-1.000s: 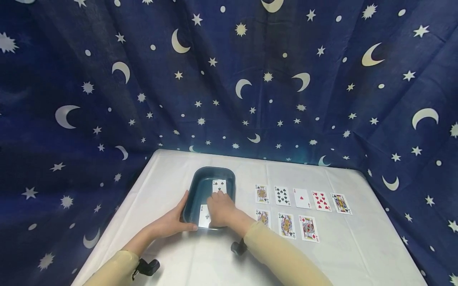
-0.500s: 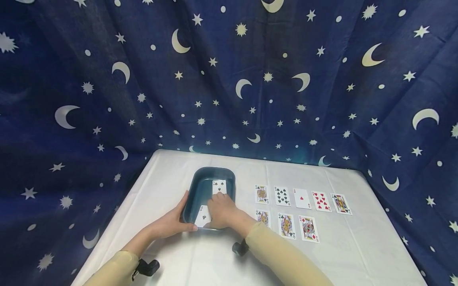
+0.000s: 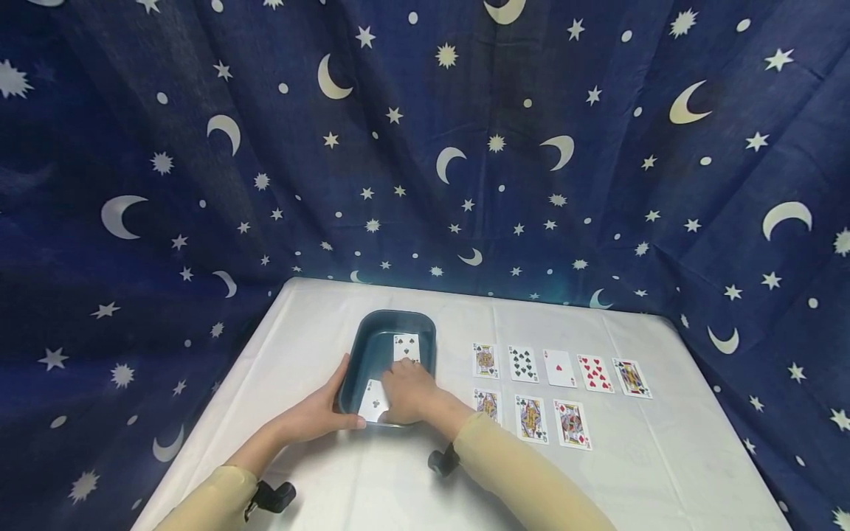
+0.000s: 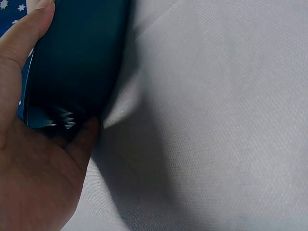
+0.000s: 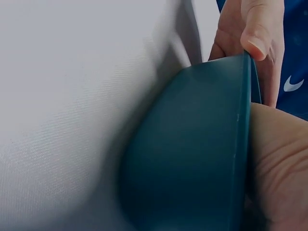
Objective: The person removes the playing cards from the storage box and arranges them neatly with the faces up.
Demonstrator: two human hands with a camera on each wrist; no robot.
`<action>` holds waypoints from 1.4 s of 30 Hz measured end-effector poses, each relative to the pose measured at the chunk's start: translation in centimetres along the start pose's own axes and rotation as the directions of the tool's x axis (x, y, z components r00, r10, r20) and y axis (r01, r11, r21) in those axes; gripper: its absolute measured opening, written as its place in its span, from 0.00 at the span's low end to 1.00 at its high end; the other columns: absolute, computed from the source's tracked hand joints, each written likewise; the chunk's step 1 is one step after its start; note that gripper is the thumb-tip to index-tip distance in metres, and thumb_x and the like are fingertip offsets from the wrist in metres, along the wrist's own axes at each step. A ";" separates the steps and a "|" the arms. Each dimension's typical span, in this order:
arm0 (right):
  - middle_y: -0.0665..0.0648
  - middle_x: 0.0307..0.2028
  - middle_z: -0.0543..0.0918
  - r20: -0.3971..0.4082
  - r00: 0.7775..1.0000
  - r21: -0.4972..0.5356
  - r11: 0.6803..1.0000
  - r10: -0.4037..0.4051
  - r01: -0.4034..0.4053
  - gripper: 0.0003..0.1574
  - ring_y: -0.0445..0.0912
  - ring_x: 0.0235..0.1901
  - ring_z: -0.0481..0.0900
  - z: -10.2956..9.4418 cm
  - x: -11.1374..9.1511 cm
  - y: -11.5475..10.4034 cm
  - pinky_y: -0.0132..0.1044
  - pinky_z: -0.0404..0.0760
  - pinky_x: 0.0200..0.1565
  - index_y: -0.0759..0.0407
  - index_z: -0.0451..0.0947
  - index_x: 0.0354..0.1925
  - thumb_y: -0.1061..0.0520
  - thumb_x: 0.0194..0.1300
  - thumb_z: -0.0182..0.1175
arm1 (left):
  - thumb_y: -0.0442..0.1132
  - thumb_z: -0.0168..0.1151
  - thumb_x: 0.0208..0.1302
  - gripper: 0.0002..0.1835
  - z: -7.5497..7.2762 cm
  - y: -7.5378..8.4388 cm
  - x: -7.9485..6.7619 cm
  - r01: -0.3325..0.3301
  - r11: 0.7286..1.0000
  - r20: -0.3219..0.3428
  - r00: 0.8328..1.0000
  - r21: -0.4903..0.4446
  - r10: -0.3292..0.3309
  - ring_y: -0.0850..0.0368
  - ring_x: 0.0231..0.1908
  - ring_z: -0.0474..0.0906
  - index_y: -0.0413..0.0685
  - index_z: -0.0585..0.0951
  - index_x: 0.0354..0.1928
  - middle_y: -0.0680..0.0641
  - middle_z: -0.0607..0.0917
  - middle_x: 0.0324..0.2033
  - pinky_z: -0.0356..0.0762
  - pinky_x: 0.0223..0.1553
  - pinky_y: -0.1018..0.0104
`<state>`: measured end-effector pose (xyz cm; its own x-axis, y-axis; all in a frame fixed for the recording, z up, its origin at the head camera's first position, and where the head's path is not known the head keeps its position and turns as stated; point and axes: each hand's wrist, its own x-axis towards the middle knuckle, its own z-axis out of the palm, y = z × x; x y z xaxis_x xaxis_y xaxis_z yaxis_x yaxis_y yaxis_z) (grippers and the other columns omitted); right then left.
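Note:
A dark teal tray [image 3: 398,315] stands on the white table with two playing cards in it. My left hand [image 3: 312,417] grips its near left corner, thumb at the near rim and fingers along the left side. In the left wrist view, the palm and fingers [image 4: 86,142] lie against the tray's wall. My right hand [image 3: 408,389] reaches inside over the right wall, its fingers bent down at an ace of clubs [image 3: 374,402]. The fingertips are hidden, so I cannot tell whether they pinch that card. Beyond them lies a spade card [image 3: 406,345], partly covered by the hand.
To the right, several cards lie face up in two rows, including an ace of hearts [image 3: 560,368], a heart number card [image 3: 595,373] and a diamond face card [image 3: 573,425]. A blue star-and-moon curtain [image 3: 425,147] hangs behind the table [image 3: 677,450].
The ace of clubs has shifted slightly left and turned clockwise in the tray. My right hand has moved a little left with it. The left hand and tray have stayed put.

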<state>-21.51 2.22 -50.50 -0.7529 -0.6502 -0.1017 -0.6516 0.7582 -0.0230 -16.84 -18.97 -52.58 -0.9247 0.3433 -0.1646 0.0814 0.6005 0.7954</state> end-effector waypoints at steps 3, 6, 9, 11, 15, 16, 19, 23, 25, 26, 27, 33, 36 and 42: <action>0.54 0.39 0.78 -0.011 1.000 0.020 1.000 0.004 -0.004 0.28 0.47 0.40 0.72 -0.1 0.1 0.0 0.41 0.74 0.46 0.55 0.75 0.48 0.40 0.54 0.62 | 0.60 0.71 0.44 0.67 0.0 0.0 0.0 -0.003 1.000 0.000 1.000 0.004 0.003 0.52 0.69 0.38 0.58 0.31 0.72 0.52 0.37 0.72 0.45 0.66 0.49; 0.53 0.42 0.79 -0.016 1.000 0.055 0.998 0.011 -0.010 0.24 0.46 0.41 0.73 -0.2 0.1 0.1 0.41 0.74 0.48 0.53 0.75 0.51 0.46 0.57 0.59 | 0.59 0.71 0.44 0.66 0.0 0.1 0.0 -0.004 1.000 0.000 1.000 0.001 0.004 0.52 0.69 0.38 0.58 0.31 0.72 0.52 0.37 0.72 0.45 0.66 0.49; 0.52 0.44 0.78 0.000 1.000 0.069 0.998 0.006 -0.006 0.32 0.45 0.42 0.72 -0.4 0.0 0.1 0.41 0.73 0.50 0.51 0.75 0.54 0.39 0.54 0.61 | 0.60 0.71 0.44 0.66 0.0 0.2 0.1 0.001 1.000 0.001 1.000 0.002 -0.001 0.52 0.69 0.38 0.59 0.31 0.72 0.52 0.37 0.72 0.45 0.66 0.49; 0.51 0.44 0.77 0.015 1.000 0.071 0.997 -0.001 0.000 0.39 0.44 0.42 0.70 -0.4 0.0 0.1 0.41 0.73 0.50 0.51 0.75 0.54 0.31 0.49 0.62 | 0.61 0.71 0.43 0.67 0.0 0.3 0.1 0.004 1.000 0.001 1.000 0.001 -0.004 0.52 0.69 0.38 0.60 0.31 0.72 0.52 0.37 0.72 0.45 0.66 0.48; 0.49 0.41 0.75 0.043 0.999 0.072 0.997 -0.008 0.005 0.47 0.43 0.40 0.68 -0.5 0.2 0.1 0.42 0.72 0.49 0.49 0.76 0.53 0.23 0.42 0.60 | 0.63 0.70 0.42 0.67 0.0 0.4 0.1 0.007 1.000 0.004 1.000 0.007 -0.007 0.52 0.70 0.38 0.62 0.30 0.72 0.52 0.37 0.72 0.45 0.65 0.48; 0.49 0.42 0.75 0.047 0.999 0.068 0.998 -0.006 0.003 0.47 0.43 0.40 0.68 -0.5 0.3 0.2 0.42 0.72 0.49 0.49 0.76 0.53 0.22 0.42 0.60 | 0.63 0.70 0.42 0.67 0.0 0.4 0.1 0.007 1.000 0.005 1.000 0.010 -0.007 0.52 0.70 0.38 0.62 0.30 0.72 0.52 0.37 0.72 0.45 0.65 0.48; 0.50 0.43 0.75 0.056 0.998 0.038 0.999 -0.003 0.001 0.49 0.43 0.40 0.67 -0.4 0.7 0.2 0.42 0.71 0.49 0.49 0.77 0.52 0.21 0.39 0.61 | 0.61 0.71 0.43 0.67 0.0 0.4 0.1 0.007 1.000 0.007 1.000 0.013 -0.007 0.52 0.69 0.38 0.62 0.30 0.72 0.52 0.37 0.72 0.45 0.66 0.48; 0.51 0.43 0.75 0.063 0.998 -0.028 0.999 -0.020 0.022 0.49 0.43 0.39 0.67 -0.5 1.0 0.1 0.40 0.71 0.46 0.52 0.77 0.51 0.24 0.36 0.64 | 0.59 0.71 0.45 0.66 0.0 0.5 0.1 0.016 1.000 0.008 1.000 0.009 -0.016 0.52 0.70 0.38 0.61 0.30 0.72 0.52 0.37 0.72 0.45 0.66 0.48; 0.51 0.43 0.75 0.068 0.997 -0.052 0.998 -0.028 0.032 0.48 0.43 0.40 0.67 -0.6 1.0 0.1 0.40 0.71 0.45 0.53 0.77 0.50 0.25 0.37 0.66 | 0.59 0.71 0.45 0.66 0.0 0.5 0.1 0.019 1.000 0.008 1.000 0.008 -0.019 0.51 0.70 0.38 0.61 0.31 0.72 0.52 0.37 0.72 0.45 0.65 0.47; 0.51 0.43 0.75 0.069 0.997 -0.058 0.998 -0.030 0.034 0.48 0.44 0.40 0.67 -0.7 1.0 0.1 0.40 0.71 0.45 0.53 0.76 0.50 0.26 0.37 0.66 | 0.59 0.71 0.45 0.66 0.0 0.6 0.1 0.020 1.000 0.008 1.000 0.010 -0.020 0.51 0.70 0.38 0.62 0.30 0.72 0.52 0.37 0.72 0.45 0.65 0.47; 0.51 0.43 0.75 0.068 0.997 -0.065 0.997 -0.032 0.037 0.49 0.44 0.40 0.67 -0.7 1.0 0.1 0.40 0.71 0.45 0.54 0.76 0.51 0.26 0.37 0.66 | 0.59 0.71 0.45 0.66 0.0 0.6 0.1 0.019 1.000 0.008 1.000 0.012 -0.019 0.51 0.70 0.38 0.62 0.30 0.72 0.52 0.37 0.72 0.45 0.65 0.47; 0.50 0.45 0.77 0.008 0.999 -0.049 0.998 -0.040 0.040 0.55 0.44 0.41 0.68 -1.0 0.8 1.2 0.41 0.71 0.48 0.54 0.73 0.54 0.24 0.33 0.67 | 0.57 0.71 0.45 0.65 -0.1 0.6 0.0 0.014 1.000 0.006 1.000 0.015 -0.014 0.52 0.69 0.38 0.67 0.29 0.71 0.51 0.37 0.72 0.45 0.66 0.49; 0.49 0.45 0.77 -0.048 0.998 0.004 0.999 -0.046 0.046 0.56 0.44 0.43 0.68 -1.7 0.3 2.5 0.42 0.71 0.49 0.53 0.72 0.55 0.24 0.31 0.68 | 0.57 0.72 0.45 0.65 -0.1 0.7 -0.1 0.014 1.000 0.006 1.000 0.011 -0.014 0.53 0.69 0.38 0.67 0.29 0.71 0.52 0.36 0.72 0.46 0.66 0.50; 0.49 0.53 0.74 -0.119 0.993 0.117 0.993 -0.014 0.029 0.60 0.46 0.52 0.64 -4.4 -2.5 6.3 0.43 0.66 0.55 0.49 0.68 0.61 0.24 0.31 0.69 | 0.58 0.72 0.44 0.66 0.0 0.6 -0.1 0.022 1.000 0.007 1.000 -0.005 -0.022 0.52 0.69 0.37 0.64 0.30 0.71 0.52 0.36 0.72 0.46 0.66 0.49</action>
<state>-24.12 8.41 -46.05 -0.7491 -0.6622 0.0180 -0.6575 0.7399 -0.1425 -16.67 -18.65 -52.12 -0.9238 0.3347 -0.1861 0.0589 0.6043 0.7946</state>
